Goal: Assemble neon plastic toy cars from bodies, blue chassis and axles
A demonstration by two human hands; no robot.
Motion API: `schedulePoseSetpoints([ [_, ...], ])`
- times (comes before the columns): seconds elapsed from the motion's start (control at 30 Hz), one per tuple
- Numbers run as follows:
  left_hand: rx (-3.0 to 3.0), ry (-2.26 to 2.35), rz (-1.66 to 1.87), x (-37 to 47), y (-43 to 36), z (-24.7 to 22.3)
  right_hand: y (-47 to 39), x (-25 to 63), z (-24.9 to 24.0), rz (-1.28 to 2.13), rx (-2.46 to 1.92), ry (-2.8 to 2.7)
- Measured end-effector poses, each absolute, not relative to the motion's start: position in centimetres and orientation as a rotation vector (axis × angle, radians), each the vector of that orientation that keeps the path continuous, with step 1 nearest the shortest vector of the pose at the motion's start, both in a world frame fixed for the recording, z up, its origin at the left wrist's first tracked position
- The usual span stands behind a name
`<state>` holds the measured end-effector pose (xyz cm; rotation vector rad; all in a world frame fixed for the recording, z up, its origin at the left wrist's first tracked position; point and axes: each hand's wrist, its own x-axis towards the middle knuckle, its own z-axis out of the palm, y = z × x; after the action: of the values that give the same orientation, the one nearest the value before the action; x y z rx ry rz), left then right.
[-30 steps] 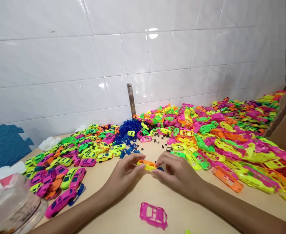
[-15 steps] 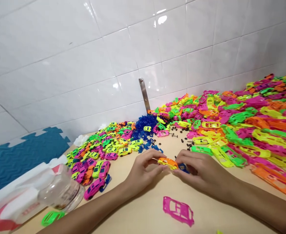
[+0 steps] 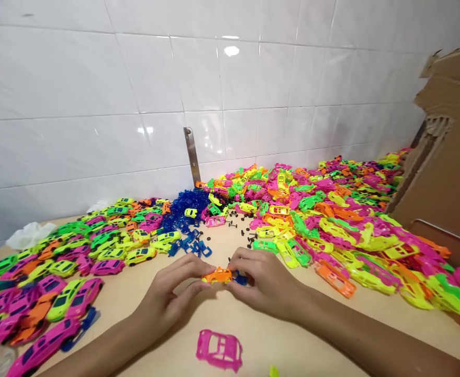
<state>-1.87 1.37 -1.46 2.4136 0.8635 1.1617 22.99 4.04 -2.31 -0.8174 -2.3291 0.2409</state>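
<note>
Between my hands is a small toy car (image 3: 217, 275) with an orange top and yellow lower edge. My left hand (image 3: 175, 290) pinches its left end between thumb and fingers. At the car's right end, my right hand (image 3: 259, 280) has its thumb and fingers closed on it. A dark blue plastic part (image 3: 240, 279) shows among the right fingers. Nearer to me, a pink car shell (image 3: 219, 350) lies flat on the table (image 3: 167, 351). Beyond my hands are loose blue parts (image 3: 194, 243) and small black wheels on axles (image 3: 232, 220).
Cars with blue windows (image 3: 108, 267) fill the left side. A blue heap (image 3: 188, 207) lies by an upright metal strip (image 3: 192, 157) at the tiled wall. Coloured shells (image 3: 332, 225) cover the right side, near a cardboard box (image 3: 449, 152). White tissue (image 3: 31, 235) lies far left.
The view has turned right, bringing the cardboard box into sight and shifting the table's contents left. My hands still hold the orange and yellow car, now seen more level.
</note>
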Motion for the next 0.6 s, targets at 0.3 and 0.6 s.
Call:
schedulePoseSetpoints([
  [0.3,2.510,0.795,1.193,-1.83,0.81,-1.28,4.41,23.02,-3.08,0.157,-0.731,-2.412],
  [0.6,2.449,0.931,1.217,-1.52,1.03,-0.91,4.22,23.08,-2.99,0.123,-0.729,-2.402],
])
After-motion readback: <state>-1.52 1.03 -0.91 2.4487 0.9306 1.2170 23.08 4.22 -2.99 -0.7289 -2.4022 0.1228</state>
